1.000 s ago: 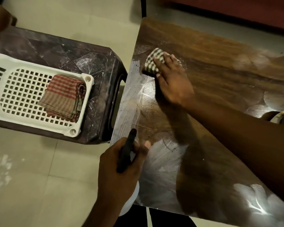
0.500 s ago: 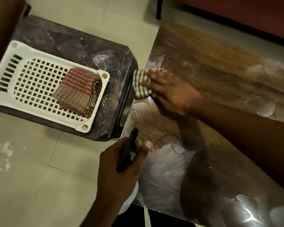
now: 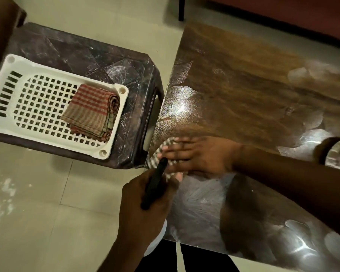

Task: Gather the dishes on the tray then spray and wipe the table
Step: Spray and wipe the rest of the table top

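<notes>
Cloth (image 3: 159,149) is pressed flat on tabletop (image 3: 243,95) near its left edge by right hand (image 3: 202,156), fingers (image 3: 178,152) straight. Spray bottle (image 3: 154,183) is gripped by left hand (image 3: 143,211), fingers curled round it.

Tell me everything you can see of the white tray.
The white tray is a rectangular plastic basket with a square-hole grid floor, a slotted end wall and round sockets at its corners. It sits flat on the dark stool, left of the table. A folded red-and-tan striped cloth lies in its right end. No dishes show in it.
</notes>
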`<state>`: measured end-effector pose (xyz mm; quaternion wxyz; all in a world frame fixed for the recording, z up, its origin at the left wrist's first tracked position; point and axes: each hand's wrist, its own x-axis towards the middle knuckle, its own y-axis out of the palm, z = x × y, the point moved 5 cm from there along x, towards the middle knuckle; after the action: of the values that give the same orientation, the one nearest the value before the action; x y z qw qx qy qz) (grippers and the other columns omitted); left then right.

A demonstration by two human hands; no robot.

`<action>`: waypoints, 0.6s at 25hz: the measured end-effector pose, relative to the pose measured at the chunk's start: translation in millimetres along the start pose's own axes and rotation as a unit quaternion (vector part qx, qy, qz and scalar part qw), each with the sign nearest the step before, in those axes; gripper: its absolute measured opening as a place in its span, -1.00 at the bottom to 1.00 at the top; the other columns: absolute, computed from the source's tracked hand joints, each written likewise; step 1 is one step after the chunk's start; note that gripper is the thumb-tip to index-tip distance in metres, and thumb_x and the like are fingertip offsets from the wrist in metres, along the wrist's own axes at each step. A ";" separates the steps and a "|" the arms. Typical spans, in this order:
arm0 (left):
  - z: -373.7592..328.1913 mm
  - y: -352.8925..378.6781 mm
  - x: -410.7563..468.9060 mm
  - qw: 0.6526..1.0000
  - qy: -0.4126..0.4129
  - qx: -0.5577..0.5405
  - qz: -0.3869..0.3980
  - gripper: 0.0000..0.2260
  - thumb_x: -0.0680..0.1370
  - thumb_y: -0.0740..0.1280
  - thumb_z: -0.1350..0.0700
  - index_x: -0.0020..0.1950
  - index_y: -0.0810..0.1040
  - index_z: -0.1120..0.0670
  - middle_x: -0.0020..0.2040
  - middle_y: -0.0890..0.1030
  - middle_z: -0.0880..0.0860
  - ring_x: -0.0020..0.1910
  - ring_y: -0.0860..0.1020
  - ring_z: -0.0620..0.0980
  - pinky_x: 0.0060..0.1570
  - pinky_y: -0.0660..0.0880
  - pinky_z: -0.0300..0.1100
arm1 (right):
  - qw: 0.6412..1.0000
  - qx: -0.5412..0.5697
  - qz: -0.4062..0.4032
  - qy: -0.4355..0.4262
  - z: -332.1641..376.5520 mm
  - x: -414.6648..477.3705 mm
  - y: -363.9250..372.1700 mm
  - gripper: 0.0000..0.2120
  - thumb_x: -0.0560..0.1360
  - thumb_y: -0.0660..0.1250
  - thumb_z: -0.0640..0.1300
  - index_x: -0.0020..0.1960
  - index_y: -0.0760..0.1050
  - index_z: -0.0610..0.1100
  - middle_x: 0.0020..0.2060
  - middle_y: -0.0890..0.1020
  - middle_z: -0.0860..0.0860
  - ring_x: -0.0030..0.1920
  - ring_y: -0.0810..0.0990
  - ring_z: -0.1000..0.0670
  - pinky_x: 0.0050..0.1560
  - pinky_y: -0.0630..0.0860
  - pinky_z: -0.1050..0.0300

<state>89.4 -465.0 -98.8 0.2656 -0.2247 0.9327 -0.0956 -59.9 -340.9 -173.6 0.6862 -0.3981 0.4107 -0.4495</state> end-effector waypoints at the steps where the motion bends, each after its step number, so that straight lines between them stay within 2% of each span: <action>1: 0.7 2.0 -2.5 1.000 -0.006 -0.009 0.019 -0.74 0.51 0.55 -0.17 -0.21 0.68 -0.02 -0.44 0.63 -0.09 -0.45 0.53 -0.18 -0.34 0.45 -0.31 | 0.997 -0.014 -0.004 0.070 -20.2 -10.8 0.4 -0.46 0.74 0.11 0.07 0.70 0.12 0.10 0.72 0.12 -0.08 0.73 0.00 -0.13 0.69 0.08 -0.26; 2: 2.2 4.0 -5.9 0.999 -0.016 -0.019 0.039 -0.78 0.50 0.55 -0.14 -0.22 0.67 -0.04 -0.45 0.61 -0.12 -0.46 0.52 -0.21 -0.31 0.44 -0.34 | 0.985 -0.010 -0.033 0.166 -41.3 -24.8 -3.5 -0.45 0.75 0.05 0.10 0.72 0.06 0.13 0.73 0.08 -0.06 0.74 -0.01 -0.13 0.68 0.09 -0.27; 3: 4.4 6.2 -9.2 0.998 -0.021 -0.025 0.053 -0.76 0.49 0.54 -0.14 -0.23 0.65 -0.03 -0.45 0.59 -0.12 -0.46 0.52 -0.21 -0.30 0.44 -0.32 | 0.958 0.008 -0.086 0.272 -59.7 -41.6 -8.9 -0.45 0.75 0.03 0.10 0.73 0.04 0.14 0.74 0.07 -0.05 0.73 0.02 -0.14 0.67 0.12 -0.28; 4: 8.1 7.6 -11.7 0.998 -0.018 -0.022 0.060 -0.71 0.49 0.54 -0.18 -0.23 0.63 0.00 -0.44 0.58 -0.09 -0.44 0.53 -0.16 -0.28 0.45 -0.24 | 0.913 0.039 -0.157 0.376 -69.9 -58.0 -11.8 -0.45 0.75 0.04 0.08 0.72 0.06 0.14 0.73 0.10 -0.06 0.72 0.07 -0.16 0.66 0.14 -0.29; 5: 12.1 9.0 -14.4 0.998 -0.011 -0.007 0.066 -0.64 0.50 0.54 -0.24 -0.22 0.61 0.03 -0.41 0.57 -0.05 -0.40 0.54 -0.07 -0.27 0.47 -0.12 | 0.847 0.079 -0.228 0.474 -68.7 -68.5 -10.3 -0.45 0.74 0.07 0.04 0.72 0.12 0.11 0.72 0.13 -0.08 0.72 0.10 -0.16 0.65 0.15 -0.28; 6: 15.9 10.1 -17.3 0.998 -0.003 0.010 0.070 -0.58 0.50 0.52 -0.30 -0.20 0.59 0.05 -0.38 0.56 0.01 -0.36 0.54 0.02 -0.25 0.51 0.00 | 0.772 0.111 -0.278 0.561 -56.4 -71.2 -3.8 -0.45 0.72 0.10 0.01 0.71 0.17 0.06 0.71 0.16 -0.11 0.71 0.10 -0.16 0.66 0.14 -0.26; 7: 20.7 10.2 -19.6 0.997 0.004 0.026 0.069 -0.55 0.48 0.49 -0.34 -0.20 0.57 0.05 -0.36 0.55 0.07 -0.34 0.54 0.08 -0.21 0.53 0.08 | 0.714 0.132 -0.298 0.620 -34.3 -66.5 3.3 -0.44 0.72 0.10 -0.01 0.71 0.18 0.04 0.71 0.15 -0.12 0.72 0.08 -0.16 0.67 0.11 -0.26; 8: 23.4 9.9 -22.7 0.997 0.008 0.035 0.066 -0.53 0.46 0.45 -0.37 -0.20 0.55 0.05 -0.37 0.54 0.10 -0.35 0.53 0.10 -0.20 0.54 0.12 | 0.695 0.143 -0.292 0.641 -6.0 -54.8 13.4 -0.44 0.72 0.08 0.00 0.72 0.15 0.04 0.72 0.12 -0.11 0.73 0.03 -0.15 0.68 0.08 -0.25; 9: 24.8 10.6 -27.0 0.997 0.010 0.040 0.063 -0.52 0.46 0.43 -0.38 -0.23 0.53 0.04 -0.38 0.52 0.11 -0.38 0.50 0.07 -0.24 0.53 0.13 | 0.731 0.146 -0.267 0.610 26.4 -40.1 23.0 -0.43 0.73 0.06 0.02 0.73 0.10 0.07 0.73 0.08 -0.10 0.74 -0.02 -0.13 0.69 0.04 -0.25; 10: 25.7 12.0 -32.6 0.997 0.016 0.042 0.063 -0.54 0.49 0.44 -0.38 -0.26 0.53 0.00 -0.41 0.51 0.08 -0.42 0.47 0.01 -0.30 0.49 0.08 | 0.806 0.138 -0.223 0.531 61.7 -27.2 35.0 -0.43 0.74 0.07 0.03 0.73 0.07 0.09 0.74 0.06 -0.08 0.74 -0.05 -0.12 0.70 0.02 -0.25; 11: 24.5 13.7 -39.5 0.997 0.023 0.040 0.063 -0.58 0.53 0.45 -0.34 -0.31 0.54 -0.06 -0.45 0.50 0.02 -0.46 0.43 -0.09 -0.37 0.45 -0.02 | 0.889 0.114 -0.169 0.410 99.2 -22.6 45.6 -0.44 0.74 0.10 0.03 0.72 0.08 0.10 0.73 0.08 -0.07 0.74 -0.05 -0.12 0.70 0.02 -0.24; 12: 25.2 15.1 -45.2 0.997 0.026 0.037 0.062 -0.62 0.55 0.47 -0.28 -0.35 0.53 -0.12 -0.49 0.49 -0.04 -0.49 0.42 -0.13 -0.40 0.40 -0.14 | 0.952 0.069 -0.115 0.275 124.9 -32.5 54.1 -0.44 0.74 0.13 0.02 0.71 0.11 0.08 0.72 0.11 -0.08 0.74 -0.03 -0.12 0.70 0.02 -0.24; 13: 28.0 17.1 -49.8 0.997 0.029 0.034 0.066 -0.62 0.56 0.49 -0.23 -0.38 0.51 -0.14 -0.50 0.47 -0.07 -0.50 0.41 -0.14 -0.40 0.36 -0.21 | 0.982 0.034 -0.072 0.170 131.5 -54.1 57.9 -0.45 0.73 0.14 0.02 0.70 0.15 0.05 0.72 0.13 -0.08 0.74 -0.01 -0.12 0.71 0.00 -0.21; 14: 32.8 20.5 -55.6 0.996 0.030 0.030 0.072 -0.60 0.56 0.51 -0.20 -0.39 0.48 -0.11 -0.51 0.44 -0.06 -0.51 0.40 -0.14 -0.40 0.36 -0.19 | 0.990 0.003 -0.047 0.136 126.6 -78.5 60.8 -0.45 0.73 0.14 0.03 0.70 0.18 0.04 0.71 0.13 -0.07 0.73 0.01 -0.11 0.72 -0.04 -0.17; 15: 38.2 23.9 -63.1 0.996 0.029 0.022 0.075 -0.60 0.53 0.52 -0.18 -0.39 0.46 -0.07 -0.51 0.43 -0.03 -0.50 0.39 -0.14 -0.39 0.37 -0.14 | 0.984 -0.010 -0.047 0.174 114.7 -102.1 62.2 -0.45 0.72 0.12 0.04 0.70 0.20 0.04 0.71 0.12 -0.07 0.73 0.05 -0.12 0.72 -0.05 -0.13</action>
<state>149.0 -416.5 -109.6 0.2499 -0.1450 0.9519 -0.1023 37.4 -206.8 -169.9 0.5783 -0.3395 0.5091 -0.5396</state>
